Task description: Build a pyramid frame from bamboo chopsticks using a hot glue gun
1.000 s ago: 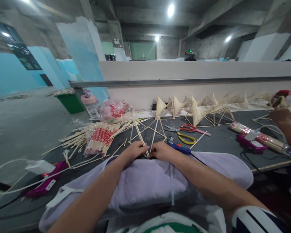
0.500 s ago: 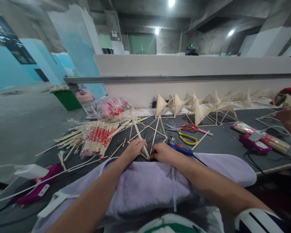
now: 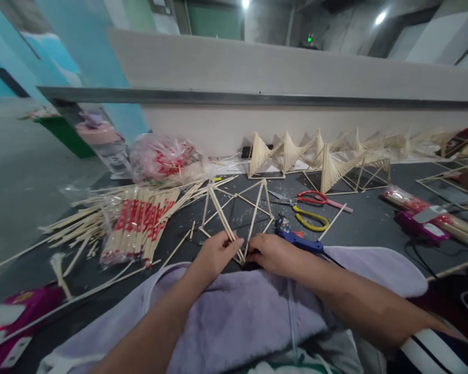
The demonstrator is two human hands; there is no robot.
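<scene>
Stick frame (image 3: 254, 215): one, on the dark surface (image 3: 370, 221), apparently unmoved since a second ago. Left hand (image 3: 217, 253): pinching a slanted stick (image 3: 222, 213). Right hand (image 3: 273, 254): curled beside the nearest corner, grip hidden. Change: viewpoint tipped lower; work apparently still at that corner.

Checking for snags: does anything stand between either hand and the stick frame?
Nothing visible does. The left hand holds the stick frame by its nearest corner; the right hand is beside that corner, contact unclear. The blue glue gun lies farther right, not between.
</scene>
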